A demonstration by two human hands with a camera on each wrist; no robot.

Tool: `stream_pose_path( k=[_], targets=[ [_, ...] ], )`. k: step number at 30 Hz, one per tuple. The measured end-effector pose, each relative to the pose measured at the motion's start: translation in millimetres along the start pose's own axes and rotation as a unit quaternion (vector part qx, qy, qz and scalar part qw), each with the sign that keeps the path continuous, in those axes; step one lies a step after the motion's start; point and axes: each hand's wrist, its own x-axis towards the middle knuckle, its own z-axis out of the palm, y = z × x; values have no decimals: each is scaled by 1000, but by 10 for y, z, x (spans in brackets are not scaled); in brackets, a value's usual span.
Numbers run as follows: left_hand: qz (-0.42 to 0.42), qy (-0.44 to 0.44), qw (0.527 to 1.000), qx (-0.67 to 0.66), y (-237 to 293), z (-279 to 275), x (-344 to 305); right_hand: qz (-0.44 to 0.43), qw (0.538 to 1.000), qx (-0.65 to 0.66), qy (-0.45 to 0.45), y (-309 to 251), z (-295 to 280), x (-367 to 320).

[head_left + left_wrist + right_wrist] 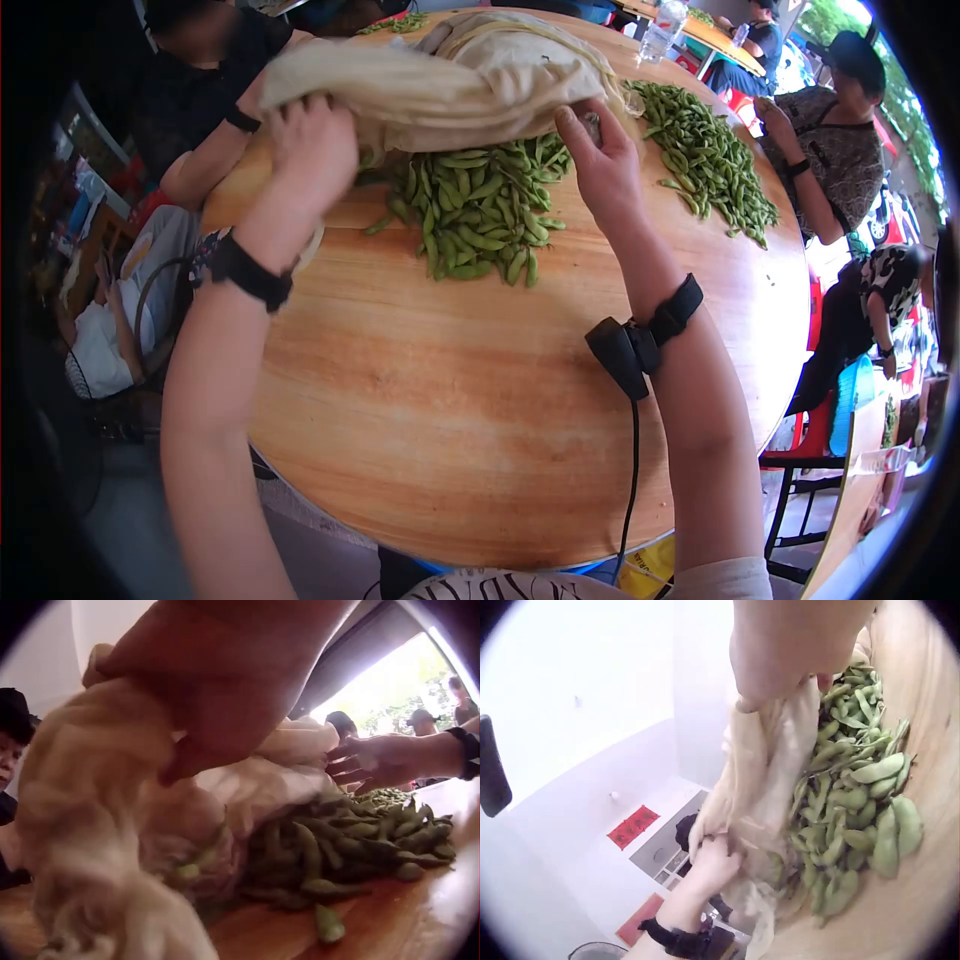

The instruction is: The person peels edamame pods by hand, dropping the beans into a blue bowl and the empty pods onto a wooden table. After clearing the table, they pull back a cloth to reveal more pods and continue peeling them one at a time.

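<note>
Upper left of the head view, the left hand (312, 150) has its grip closed tight on bunched cloth of the sack (460, 75). The right hand (600, 160) pinches the sack's edge at upper centre. The edamame pods (480, 215) lie heaped on the table (450, 420) just below, between both grips.

Both my bare forearms stretch forward, nearly parallel. My left hand (312, 150) lies knuckles up, its fingers curled tight into the cloth sack (450, 75). My right hand (600, 165) pinches the sack's edge, thumb pointing away from me, wrist slightly bent.
</note>
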Motion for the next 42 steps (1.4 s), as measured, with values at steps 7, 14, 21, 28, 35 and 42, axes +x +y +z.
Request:
stream_pose_path(
  k=[7, 14, 21, 28, 35, 42],
  targets=[
    [58, -368, 912, -170, 415, -86, -269, 55, 944, -312, -96, 334, 42, -120],
    [-86, -158, 914, -365, 251, 742, 143, 67, 941, -324, -71, 536, 26, 125],
    [-98, -64, 870, -479, 810, 539, 82, -34, 976, -213, -4, 698, 219, 113],
    [-140, -173, 563, -796, 825, 557, 229, 23, 989, -99, -105, 589, 285, 147],
    [-179, -207, 580, -767, 896, 277, -97, 110, 980, 2, -164, 325, 10, -167],
    [-106, -203, 673, -704, 971, -41, -447, 127, 974, -38, -183, 129, -285, -608]
  ],
)
